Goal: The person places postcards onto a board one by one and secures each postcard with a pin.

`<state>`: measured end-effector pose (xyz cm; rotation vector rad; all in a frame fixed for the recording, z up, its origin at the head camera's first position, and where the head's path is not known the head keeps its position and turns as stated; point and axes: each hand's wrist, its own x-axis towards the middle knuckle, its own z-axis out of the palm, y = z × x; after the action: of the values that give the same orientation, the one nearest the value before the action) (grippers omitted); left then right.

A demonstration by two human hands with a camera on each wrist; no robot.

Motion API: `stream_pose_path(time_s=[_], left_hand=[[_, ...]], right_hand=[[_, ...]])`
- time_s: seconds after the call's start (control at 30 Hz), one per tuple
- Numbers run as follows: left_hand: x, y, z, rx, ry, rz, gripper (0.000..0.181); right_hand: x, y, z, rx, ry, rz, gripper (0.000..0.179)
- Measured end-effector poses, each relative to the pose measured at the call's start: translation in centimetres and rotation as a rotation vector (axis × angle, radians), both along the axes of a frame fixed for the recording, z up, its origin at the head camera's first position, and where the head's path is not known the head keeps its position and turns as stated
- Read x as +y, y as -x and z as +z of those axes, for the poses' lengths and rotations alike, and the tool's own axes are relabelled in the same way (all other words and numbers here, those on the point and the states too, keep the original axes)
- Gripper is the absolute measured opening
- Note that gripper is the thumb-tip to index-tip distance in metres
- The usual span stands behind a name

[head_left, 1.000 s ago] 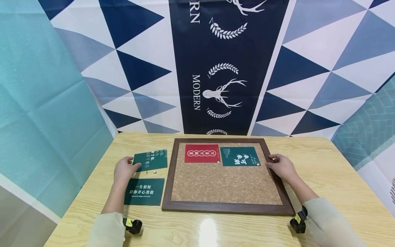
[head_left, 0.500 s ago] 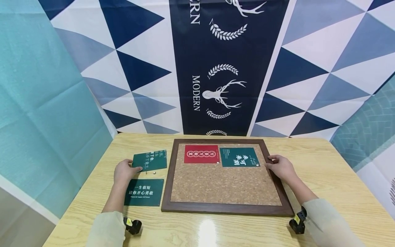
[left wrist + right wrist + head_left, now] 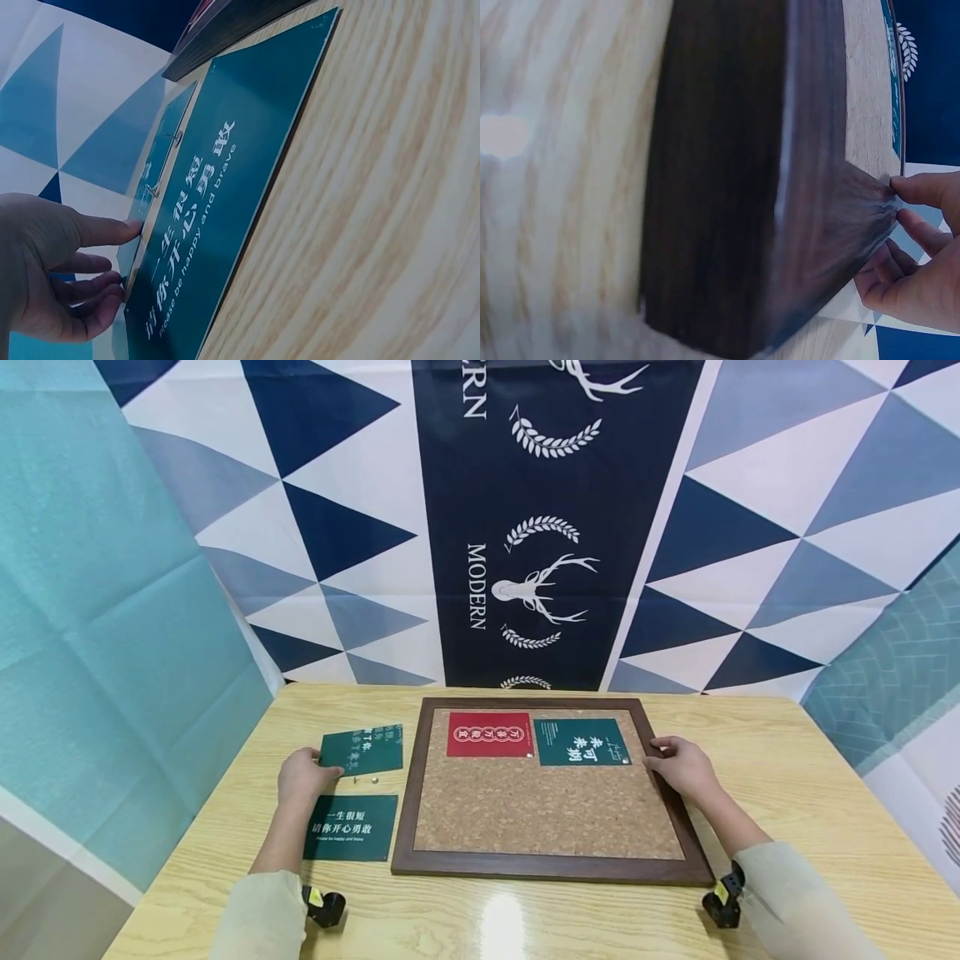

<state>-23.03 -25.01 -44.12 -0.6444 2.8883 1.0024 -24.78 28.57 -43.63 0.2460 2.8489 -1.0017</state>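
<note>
My left hand (image 3: 303,774) is at the left edge of a green postcard (image 3: 367,749) with white lettering, pinching it between thumb and fingers. The thumb lies over the card's lower left corner. Just below that card sit two small push pins (image 3: 375,781). A second green postcard (image 3: 352,828) lies nearer me, partly under my left wrist in the head view. With my right hand (image 3: 686,767) I grip the right side of a wood-framed cork board (image 3: 547,810), thumb and index finger at the frame edge. The board bears a red postcard (image 3: 490,734) and a green one (image 3: 583,742), each pinned at its lower right corner.
The board and cards lie on a light wooden table (image 3: 420,918). A patterned cloth (image 3: 540,527) with triangles and deer heads hangs behind its far edge. Black wrist cameras (image 3: 324,907) sit low by both sleeves.
My left thumb has come slightly toward me along the upper green postcard, which has shifted very little. My right hand and the cork board have stayed in place.
</note>
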Motion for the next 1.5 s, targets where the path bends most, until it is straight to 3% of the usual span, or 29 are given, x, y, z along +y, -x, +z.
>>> stream_pose_path(time_s=[0.37,0.63,0.9,1.23,1.5], left_hand=[[0.2,0.1,0.2,-0.025,0.005,0.016,0.061],[0.0,0.4,0.2,-0.028,-0.039,0.045,0.068],[-0.7,0.4,0.4,-0.036,-0.071,0.035,0.073],[-1.4,0.4,0.4,-0.01,-0.153,0.085,0.049],[-2.5,0.3,0.8,0.009,-0.219,0.067,0.033]], right_hand=[[0.0,0.0,0.1,-0.01,0.005,-0.003,0.051],[-0.1,-0.1,0.2,-0.011,0.005,-0.003,0.05],[-0.1,-0.1,0.2,-0.006,0.015,-0.007,0.051],[0.0,0.0,0.0,-0.004,0.014,-0.007,0.051],[0.1,0.0,0.0,0.011,0.004,0.002,0.051]])
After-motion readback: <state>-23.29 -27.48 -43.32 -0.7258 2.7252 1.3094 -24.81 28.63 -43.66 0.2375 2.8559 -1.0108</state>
